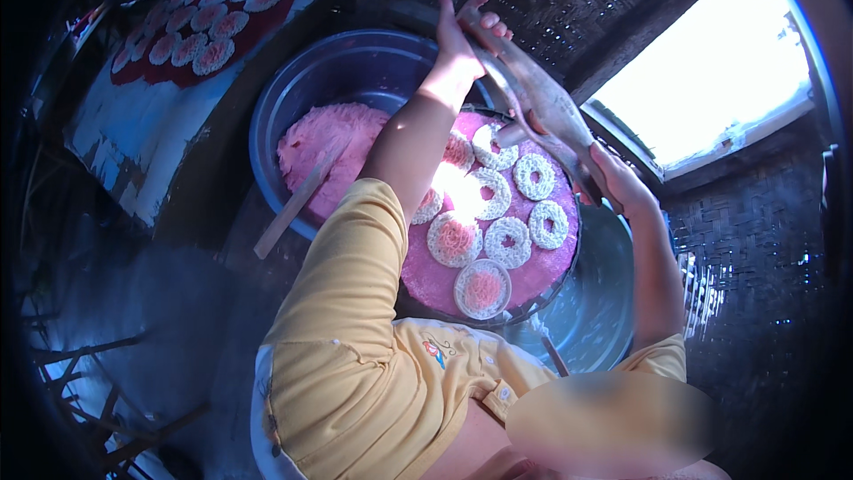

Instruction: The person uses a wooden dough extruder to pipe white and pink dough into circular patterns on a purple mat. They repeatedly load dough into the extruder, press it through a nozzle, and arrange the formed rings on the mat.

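Note:
My left hand (456,46) grips the upper end of a long metal press (544,89), and my right hand (619,180) is closed on its lower end. The press's short cylinder (509,134) hangs over a round pink board (543,277). On the board lie several white lacy rings (549,224), some with pink squiggles inside (455,239). A round mould (482,289) near the board's front edge holds a pink-centred piece. Bright sunlight washes out part of the middle.
Left of the board, a blue basin (263,138) holds pink dough (315,138) and a wooden stick (284,218). A greenish basin (595,316) sits beneath at right. Several finished pieces lie on red sheeting (191,80) at upper left. Woven walls surround a bright opening (702,62).

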Demonstrator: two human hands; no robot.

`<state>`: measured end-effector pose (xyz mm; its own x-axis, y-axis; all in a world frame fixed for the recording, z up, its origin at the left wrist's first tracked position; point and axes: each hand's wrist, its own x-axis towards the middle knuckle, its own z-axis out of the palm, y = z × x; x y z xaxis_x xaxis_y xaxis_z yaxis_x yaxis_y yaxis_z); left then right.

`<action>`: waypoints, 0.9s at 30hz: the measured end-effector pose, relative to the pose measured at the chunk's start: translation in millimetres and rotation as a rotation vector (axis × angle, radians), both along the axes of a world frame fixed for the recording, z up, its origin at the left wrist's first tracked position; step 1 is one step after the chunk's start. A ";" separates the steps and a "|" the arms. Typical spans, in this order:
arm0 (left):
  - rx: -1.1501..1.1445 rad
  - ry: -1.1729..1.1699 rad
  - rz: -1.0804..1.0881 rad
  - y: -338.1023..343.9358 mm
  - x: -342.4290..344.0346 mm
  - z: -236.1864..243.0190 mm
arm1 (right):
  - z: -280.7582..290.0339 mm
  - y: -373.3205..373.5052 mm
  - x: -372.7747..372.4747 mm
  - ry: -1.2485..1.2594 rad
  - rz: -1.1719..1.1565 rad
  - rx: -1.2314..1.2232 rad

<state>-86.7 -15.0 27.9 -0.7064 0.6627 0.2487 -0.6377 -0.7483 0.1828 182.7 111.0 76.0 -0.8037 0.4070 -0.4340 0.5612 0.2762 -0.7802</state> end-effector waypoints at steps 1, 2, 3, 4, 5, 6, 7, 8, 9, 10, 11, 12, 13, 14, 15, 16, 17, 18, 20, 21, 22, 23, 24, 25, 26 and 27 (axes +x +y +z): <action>-0.007 -0.010 0.006 2.4 -1.2 -2.5 | -3.7 0.7 -1.0 -0.052 -0.099 0.050; -0.028 -0.045 -0.006 3.6 -3.2 -4.4 | -8.0 1.0 -3.4 -0.038 -0.088 0.049; -0.044 -0.027 0.023 4.2 -4.9 -6.0 | -11.3 0.6 -2.9 0.020 -0.051 0.098; -0.055 -0.009 0.039 4.4 -6.4 -7.2 | -13.0 1.0 -2.4 0.002 -0.045 0.075; -0.067 0.001 0.062 4.0 -7.0 -9.0 | -13.7 1.1 -0.4 -0.003 -0.015 0.031; -0.067 -0.018 0.030 3.9 -6.4 -10.9 | -13.7 1.4 1.5 -0.017 -0.042 0.050; -0.061 -0.032 0.004 3.4 -5.1 -13.3 | -12.6 1.7 3.9 -0.016 -0.046 0.047; -0.041 -0.031 -0.001 3.0 -2.8 -15.9 | -11.4 1.8 5.6 -0.019 -0.049 0.043; -0.062 -0.066 -0.014 2.5 -0.7 -18.1 | -9.4 2.3 6.6 -0.040 -0.037 0.024; -0.065 -0.082 -0.006 2.3 1.7 -19.8 | -8.7 1.8 6.7 -0.047 -0.007 0.062; -0.063 -0.098 0.000 1.9 3.1 -19.7 | -7.6 1.5 5.9 -0.064 -0.036 0.127; -0.070 -0.123 -0.010 1.5 3.4 -17.6 | -8.0 0.1 4.4 -0.028 0.004 0.139; -0.046 -0.073 0.013 1.1 3.3 -13.3 | -8.5 -1.7 2.8 0.005 -0.007 0.189; -0.033 -0.041 0.015 -0.4 0.8 -6.4 | -9.2 -3.7 1.5 0.029 -0.002 0.203; -0.048 -0.034 0.020 -2.7 -0.9 1.6 | -9.7 -6.4 1.4 0.040 -0.010 0.193; -0.014 -0.025 -0.032 -4.7 -4.1 12.7 | -9.6 -9.1 2.9 0.076 -0.013 0.170; 0.081 0.058 -0.073 -7.4 -3.5 21.9 | -9.4 -12.4 6.1 0.105 -0.008 0.109; 0.110 0.081 -0.098 -9.8 -3.1 32.0 | -8.4 -15.4 11.2 0.127 0.003 0.048; 0.120 0.109 -0.133 -19.0 4.8 41.6 | -5.1 -21.6 25.8 0.204 0.054 -0.080; 0.101 0.115 -0.147 -24.5 11.9 40.4 | -3.9 -24.6 33.8 0.141 0.057 -0.141; 0.083 0.124 -0.161 -30.2 18.5 36.8 | -2.7 -27.4 41.3 0.123 0.088 -0.199; 0.104 0.144 -0.188 -36.2 24.1 30.4 | -2.2 -29.5 47.0 0.149 0.136 -0.272; 0.126 0.164 -0.217 -43.2 29.7 20.5 | -3.3 -32.1 51.2 0.115 0.179 -0.222; 0.142 0.181 -0.223 -48.1 33.6 10.5 | -4.7 -34.0 53.7 0.079 0.162 -0.201; 0.124 0.117 -0.229 -49.5 37.9 0.7 | -5.9 -35.2 54.7 0.069 0.160 -0.185; 0.143 0.117 -0.225 -50.3 40.9 -8.3 | -7.8 -36.7 54.9 0.054 0.171 -0.174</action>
<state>-45.8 -65.2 19.6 -0.5063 0.7521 0.4219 -0.7714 -0.6137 0.1682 237.6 74.2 68.2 -0.8785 0.1858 -0.4402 0.4740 0.2228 -0.8519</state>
